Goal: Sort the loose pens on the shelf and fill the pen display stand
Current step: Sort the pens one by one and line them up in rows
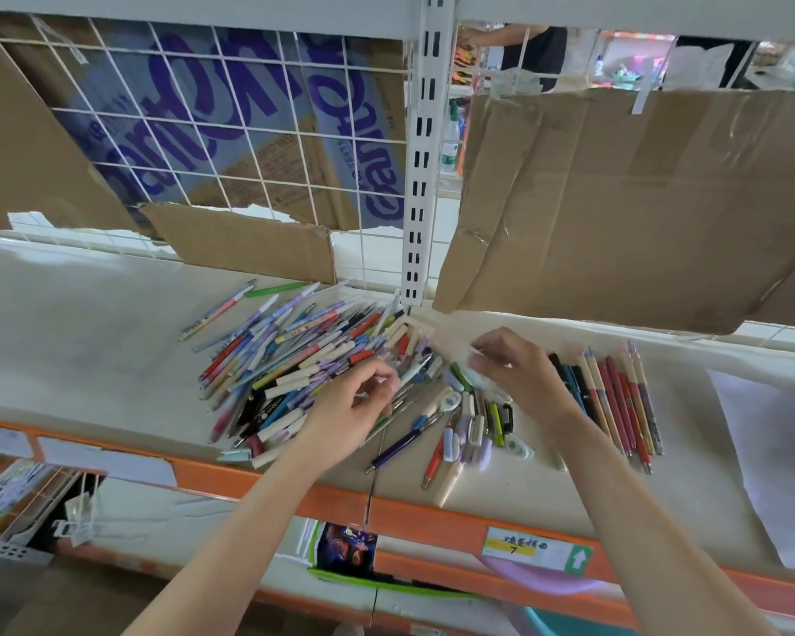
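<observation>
Mixed-colour pen heap (304, 360) on shelf (88, 323): my left hand (359, 406) pinches one pen; my right hand (515, 374) pinches a pale one. Lift singly, matching types.

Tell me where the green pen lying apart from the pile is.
In the head view, the green pen lies on the shelf at the pile's far left edge, just before the torn cardboard flap.

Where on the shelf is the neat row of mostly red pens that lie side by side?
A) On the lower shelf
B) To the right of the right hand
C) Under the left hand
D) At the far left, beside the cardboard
B: the row of red pens lies parallel on the shelf just right of the right hand, apart from the mixed pile by the left hand.
</observation>
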`<state>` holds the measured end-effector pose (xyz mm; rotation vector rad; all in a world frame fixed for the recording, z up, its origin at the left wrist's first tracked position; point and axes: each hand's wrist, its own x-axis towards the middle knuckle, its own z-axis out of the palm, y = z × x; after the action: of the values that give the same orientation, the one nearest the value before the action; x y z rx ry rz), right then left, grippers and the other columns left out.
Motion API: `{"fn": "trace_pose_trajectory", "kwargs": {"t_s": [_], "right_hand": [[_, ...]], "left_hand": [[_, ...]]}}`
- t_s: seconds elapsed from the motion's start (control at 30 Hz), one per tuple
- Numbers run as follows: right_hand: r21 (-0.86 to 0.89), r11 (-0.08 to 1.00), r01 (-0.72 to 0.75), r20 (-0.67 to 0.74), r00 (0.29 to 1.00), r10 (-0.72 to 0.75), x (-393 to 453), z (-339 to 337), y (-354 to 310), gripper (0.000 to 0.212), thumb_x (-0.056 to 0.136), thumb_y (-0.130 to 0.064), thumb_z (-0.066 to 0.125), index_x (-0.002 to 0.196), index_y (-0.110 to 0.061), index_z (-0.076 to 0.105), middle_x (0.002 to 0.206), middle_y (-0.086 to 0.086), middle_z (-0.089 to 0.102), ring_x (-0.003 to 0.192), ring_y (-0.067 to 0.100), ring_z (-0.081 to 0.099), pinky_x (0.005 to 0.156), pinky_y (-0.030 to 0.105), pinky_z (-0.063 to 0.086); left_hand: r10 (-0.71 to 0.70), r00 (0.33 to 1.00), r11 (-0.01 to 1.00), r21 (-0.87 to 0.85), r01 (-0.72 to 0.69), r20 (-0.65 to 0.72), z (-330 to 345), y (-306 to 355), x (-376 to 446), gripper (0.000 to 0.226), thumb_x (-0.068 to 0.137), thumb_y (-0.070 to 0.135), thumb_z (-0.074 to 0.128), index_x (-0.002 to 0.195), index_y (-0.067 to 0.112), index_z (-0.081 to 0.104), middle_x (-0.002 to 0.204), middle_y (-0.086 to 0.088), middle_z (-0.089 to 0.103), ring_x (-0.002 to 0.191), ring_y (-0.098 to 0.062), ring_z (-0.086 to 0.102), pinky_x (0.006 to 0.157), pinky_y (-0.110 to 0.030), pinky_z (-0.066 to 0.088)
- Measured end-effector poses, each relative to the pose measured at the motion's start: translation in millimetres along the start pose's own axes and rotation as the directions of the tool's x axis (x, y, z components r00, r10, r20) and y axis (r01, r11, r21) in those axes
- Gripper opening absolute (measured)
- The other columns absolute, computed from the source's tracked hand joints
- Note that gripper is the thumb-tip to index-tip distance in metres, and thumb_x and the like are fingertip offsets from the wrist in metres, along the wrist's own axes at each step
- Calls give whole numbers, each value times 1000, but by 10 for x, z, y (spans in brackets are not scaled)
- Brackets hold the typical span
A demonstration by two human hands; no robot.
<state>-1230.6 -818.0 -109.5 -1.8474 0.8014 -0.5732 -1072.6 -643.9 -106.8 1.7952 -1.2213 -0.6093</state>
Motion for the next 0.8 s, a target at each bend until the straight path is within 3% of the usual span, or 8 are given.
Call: {"fn": "trace_pose_trajectory", "kwargs": {"t_s": [0.07, 0.2, 0.27, 0.4, 0.57, 0.7, 0.8], "right_hand": [[233, 972, -2, 86, 996, -18, -114, 52, -86, 17, 89, -12, 62, 89, -28, 68, 65, -15, 58, 62, 1, 50, 60, 12, 41], [339, 941, 14, 84, 995, -46, -211, 90, -155, 27, 92, -4, 54, 93, -25, 70, 68, 1, 46, 64, 12, 40, 62, 20, 39], [359, 933, 1, 79, 996, -32, -231, 78, -196, 26, 93, -3, 53, 96, -23, 70, 75, 10, 44, 68, 19, 38, 63, 23, 38], [348, 937, 21, 72, 996, -49, -266, 49, -274, 25, 93, -2, 52, 98, -21, 69, 77, 11, 45, 69, 20, 39, 65, 22, 40], [156, 985, 79, 110, 989, -96, -307, 77, -368, 23, 90, -7, 59, 96, -27, 69, 78, -13, 62, 66, 2, 50, 66, 11, 42], [191, 979, 69, 117, 989, -93, -316, 116, -393, 25, 90, -8, 59, 100, -28, 69, 84, -4, 66, 73, 6, 55, 71, 17, 47], [332, 942, 41, 75, 995, -70, -291, 145, -400, 23, 91, -4, 56, 104, -21, 64, 72, -8, 64, 72, 4, 60, 66, 15, 47]], "left_hand": [[37, 999, 999, -17, -37, -2, -5, 25, -14, 10, 95, 27, 49, 90, 28, 58, 65, 15, 60, 52, 4, 50, 51, -11, 37], [73, 997, 996, -44, -73, -1, -21, 80, -17, 8, 92, 27, 54, 90, 34, 58, 67, 12, 60, 52, 1, 49, 50, -12, 35], [70, 997, 996, -49, -69, 18, -24, 102, -21, 8, 92, 27, 55, 90, 34, 58, 67, 14, 60, 53, 3, 49, 52, -10, 36], [69, 997, 997, -37, -68, 41, -14, 139, -23, 10, 91, 25, 57, 90, 35, 58, 69, 23, 60, 57, 6, 52, 57, -8, 39], [-5, 1000, 999, -54, 7, 25, 6, 159, -38, 7, 87, 28, 63, 88, 35, 64, 77, 19, 65, 73, -5, 60, 70, -18, 45], [-76, 996, 995, -69, 78, 37, 26, 204, -46, 16, 89, 25, 62, 86, 40, 64, 80, 27, 67, 77, 8, 60, 68, -4, 42], [-204, 967, 900, -361, 246, 150, 33, 234, -47, 21, 92, 8, 55, 95, 24, 69, 72, 14, 69, 56, 1, 54, 52, -10, 40]]}}
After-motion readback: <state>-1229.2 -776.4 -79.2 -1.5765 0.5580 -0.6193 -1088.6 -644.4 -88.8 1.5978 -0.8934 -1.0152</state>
